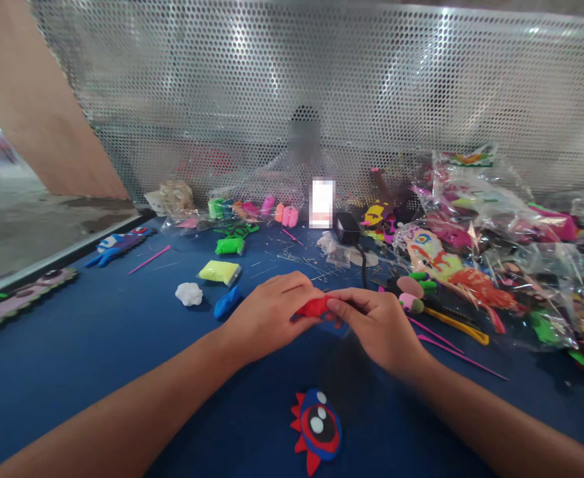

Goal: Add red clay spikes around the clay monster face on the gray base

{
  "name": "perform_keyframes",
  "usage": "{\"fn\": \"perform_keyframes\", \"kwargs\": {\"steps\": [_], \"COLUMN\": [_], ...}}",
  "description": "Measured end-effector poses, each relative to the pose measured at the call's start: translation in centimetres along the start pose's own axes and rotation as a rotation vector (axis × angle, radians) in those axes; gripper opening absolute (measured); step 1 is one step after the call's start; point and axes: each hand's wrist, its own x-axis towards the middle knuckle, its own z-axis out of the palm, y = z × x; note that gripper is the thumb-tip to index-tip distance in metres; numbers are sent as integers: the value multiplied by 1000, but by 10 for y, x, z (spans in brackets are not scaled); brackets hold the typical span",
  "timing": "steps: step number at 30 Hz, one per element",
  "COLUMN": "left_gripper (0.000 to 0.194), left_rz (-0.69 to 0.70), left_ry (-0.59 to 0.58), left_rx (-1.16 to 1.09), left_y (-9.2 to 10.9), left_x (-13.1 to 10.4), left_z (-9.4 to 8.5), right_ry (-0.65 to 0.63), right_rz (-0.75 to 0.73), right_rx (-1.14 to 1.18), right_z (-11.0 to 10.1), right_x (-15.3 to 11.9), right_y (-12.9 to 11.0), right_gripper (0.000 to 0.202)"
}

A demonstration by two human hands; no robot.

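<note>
Both hands meet over the middle of the blue table, holding a lump of red modelling clay [313, 305] in what looks like clear wrap. My left hand [276, 309] curls its fingers around the clay from the left. From the right, the thumb and fingers of my right hand [379, 322] pinch its end. Nearer to me lies a flat clay figure [319, 428] with a large eye, a blue body and red spikes. A blue clay lump [227, 303] rests beside my left hand, with a white clay lump [189, 294] farther left.
A yellow clay packet [219, 272] and a green packet [230, 246] lie beyond my left hand. Pink modelling tools [464, 357] and yellow tweezers [458, 325] are at right, near heaped plastic bags [501, 206]. A perforated metal panel [212, 86] stands behind a black box [347, 228].
</note>
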Motion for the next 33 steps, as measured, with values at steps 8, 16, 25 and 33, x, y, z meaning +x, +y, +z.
{"fn": "perform_keyframes", "kwargs": {"steps": [8, 16, 25, 33], "left_gripper": [23, 24, 24, 28], "left_rz": [-90, -157, -141, -59], "left_ry": [47, 30, -240, 93], "left_rx": [-103, -44, 155, 46], "left_y": [6, 3, -2, 3], "left_x": [0, 1, 0, 0], "left_z": [1, 1, 1, 3], "right_ry": [55, 228, 152, -25], "right_rz": [-35, -41, 124, 138], "right_rx": [-50, 199, 527, 589], "right_z": [-2, -5, -2, 2], "right_x": [1, 10, 12, 4], "right_y": [-2, 15, 9, 2], "right_gripper": [23, 27, 20, 27]}}
